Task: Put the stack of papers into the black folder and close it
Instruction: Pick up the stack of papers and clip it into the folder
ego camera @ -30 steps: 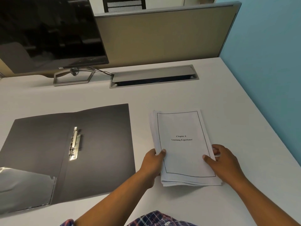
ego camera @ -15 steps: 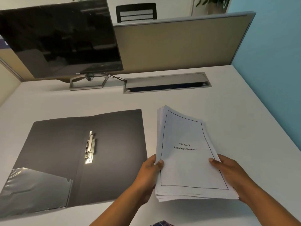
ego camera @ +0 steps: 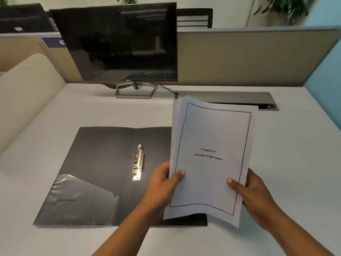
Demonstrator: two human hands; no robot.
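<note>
The stack of papers (ego camera: 210,137) is white, with a black border and the words "Chapter 6 Learning Experience" on top. It is lifted off the desk and tilted toward me. My left hand (ego camera: 162,183) grips its left edge, thumb on top. My right hand (ego camera: 252,193) holds its right edge the same way. The black folder (ego camera: 99,161) lies open and flat on the desk to the left, with a metal clip (ego camera: 138,162) along its spine and a clear pocket (ego camera: 81,200) on its left flap. The papers overlap the folder's right flap.
A dark monitor (ego camera: 121,43) on a metal stand stands at the back of the white desk (ego camera: 295,163). A grey cable tray (ego camera: 239,97) is set into the desk behind the papers. Beige partitions and a blue wall bound the desk.
Both hands have lifted the stack of papers off the desk, tilted it up and carried it left, so it now overlaps the folder's right flap.
</note>
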